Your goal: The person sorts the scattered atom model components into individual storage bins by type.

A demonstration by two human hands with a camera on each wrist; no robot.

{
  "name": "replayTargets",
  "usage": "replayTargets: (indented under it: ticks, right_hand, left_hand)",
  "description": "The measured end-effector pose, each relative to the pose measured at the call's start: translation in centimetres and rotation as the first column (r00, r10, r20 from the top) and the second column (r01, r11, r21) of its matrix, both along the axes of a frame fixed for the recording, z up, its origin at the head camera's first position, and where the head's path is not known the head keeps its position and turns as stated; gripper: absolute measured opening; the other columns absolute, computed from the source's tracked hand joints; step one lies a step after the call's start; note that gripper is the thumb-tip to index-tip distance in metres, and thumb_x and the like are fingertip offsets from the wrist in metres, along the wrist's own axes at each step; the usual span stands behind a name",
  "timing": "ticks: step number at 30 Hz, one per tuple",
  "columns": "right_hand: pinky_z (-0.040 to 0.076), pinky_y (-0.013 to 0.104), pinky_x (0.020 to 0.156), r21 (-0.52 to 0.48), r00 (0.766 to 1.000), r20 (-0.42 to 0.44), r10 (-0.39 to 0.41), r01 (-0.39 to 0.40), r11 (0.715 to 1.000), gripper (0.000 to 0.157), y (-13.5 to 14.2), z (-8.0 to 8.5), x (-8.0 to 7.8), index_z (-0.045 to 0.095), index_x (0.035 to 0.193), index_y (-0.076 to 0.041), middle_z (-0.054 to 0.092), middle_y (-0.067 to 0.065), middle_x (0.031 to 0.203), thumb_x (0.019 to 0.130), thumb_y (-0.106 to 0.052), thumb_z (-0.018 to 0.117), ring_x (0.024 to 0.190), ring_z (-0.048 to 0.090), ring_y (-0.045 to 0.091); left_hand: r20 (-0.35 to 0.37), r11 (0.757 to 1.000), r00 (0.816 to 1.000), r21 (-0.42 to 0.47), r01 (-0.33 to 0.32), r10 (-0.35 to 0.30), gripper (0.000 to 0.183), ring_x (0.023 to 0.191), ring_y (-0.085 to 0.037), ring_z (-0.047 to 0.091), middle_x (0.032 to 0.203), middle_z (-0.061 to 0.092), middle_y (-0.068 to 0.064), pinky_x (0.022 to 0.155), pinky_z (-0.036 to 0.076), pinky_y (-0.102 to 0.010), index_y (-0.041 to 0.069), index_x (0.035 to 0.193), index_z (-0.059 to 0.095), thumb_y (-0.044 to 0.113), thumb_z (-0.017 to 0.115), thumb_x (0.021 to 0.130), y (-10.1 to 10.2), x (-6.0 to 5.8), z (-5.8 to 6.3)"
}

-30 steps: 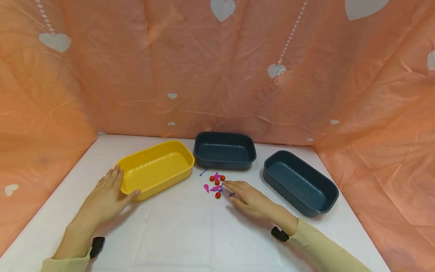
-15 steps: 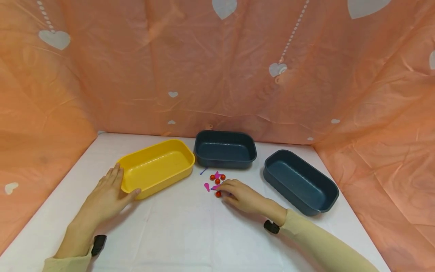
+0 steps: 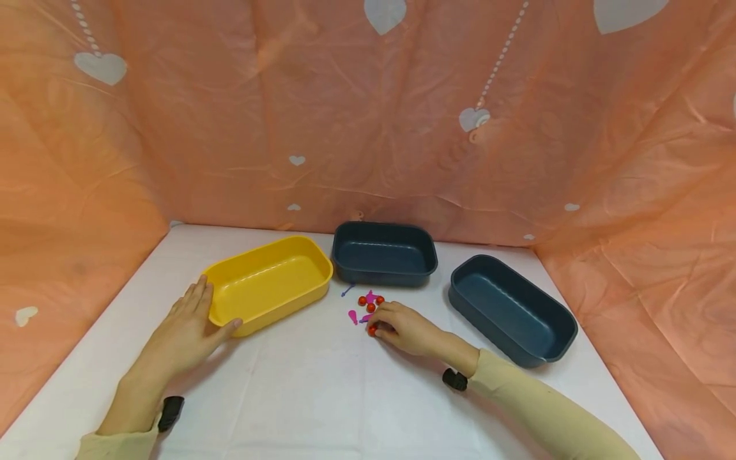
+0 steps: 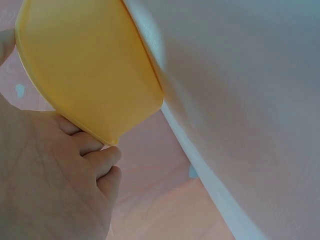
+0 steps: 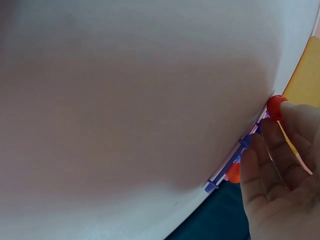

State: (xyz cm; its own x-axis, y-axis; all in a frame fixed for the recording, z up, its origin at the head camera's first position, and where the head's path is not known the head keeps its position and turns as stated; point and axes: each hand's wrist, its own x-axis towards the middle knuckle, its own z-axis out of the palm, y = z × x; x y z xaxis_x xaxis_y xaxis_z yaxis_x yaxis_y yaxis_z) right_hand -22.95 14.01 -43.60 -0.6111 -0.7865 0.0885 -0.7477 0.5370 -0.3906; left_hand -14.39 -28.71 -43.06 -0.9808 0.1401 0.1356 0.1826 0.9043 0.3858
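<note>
My left hand (image 3: pixel 181 329) lies against the left end of a yellow tray (image 3: pixel 293 305), its fingers straight along the rim and the thumb at the near side. The left wrist view shows the fingertips touching the rim of this tray (image 4: pixel 90 65). At the table's middle, my right hand (image 3: pixel 408 329) pinches a round red bead (image 3: pixel 372 331) between thumb and index finger; the right wrist view has this red bead (image 5: pixel 276 107) at the thumb tip. Several other red beads (image 3: pixel 370 308), pink shapes (image 3: pixel 353 317) and a thin purple piece (image 5: pixel 225 167) lie close by, partly hidden by the hand.
A dark blue tray (image 3: pixel 384 279) stands behind the small pieces. Another dark blue tray (image 3: pixel 489 319) sits angled at the right. One purple stick (image 3: pixel 347 290) lies near the yellow tray's corner. Orange cloth with hearts (image 3: pixel 374 128) encloses the white table (image 3: pixel 305 396).
My right hand has moved left and slightly down over the small pieces, and its fingers have closed in around the nearest red bead. The left hand keeps its place on the yellow tray.
</note>
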Motion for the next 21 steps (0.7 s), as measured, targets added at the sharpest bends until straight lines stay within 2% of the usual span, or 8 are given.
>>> replayTargets:
  ticks: [15,21]
  right_hand:
    - [0.053,0.039,0.105,0.013,0.999,0.036,-0.040,0.040,0.999,0.020,-0.05,0.03,-0.04,0.069,0.120,-0.009,0.068,0.004,0.113,0.100,-0.014,0.071,0.110,0.061,0.022]
    - [0.054,0.039,0.103,-0.070,1.000,0.010,-0.023,0.024,0.997,0.017,-0.34,0.06,-0.10,0.068,0.117,-0.007,0.067,0.006,0.113,0.100,-0.012,0.070,0.108,0.062,0.022]
  left_hand:
    - [0.008,1.000,1.000,0.007,-0.003,0.003,0.104,0.151,-0.059,0.012,0.168,-0.002,-0.034,0.125,0.008,-0.066,-0.019,0.157,0.009,0.059,0.053,0.103,0.11,0.00,0.10]
    - [0.012,1.000,1.000,0.004,-0.003,0.003,0.104,0.151,-0.059,0.012,0.168,-0.002,-0.035,0.124,0.010,-0.067,-0.018,0.157,0.009,0.059,0.053,0.103,0.13,0.05,0.20]
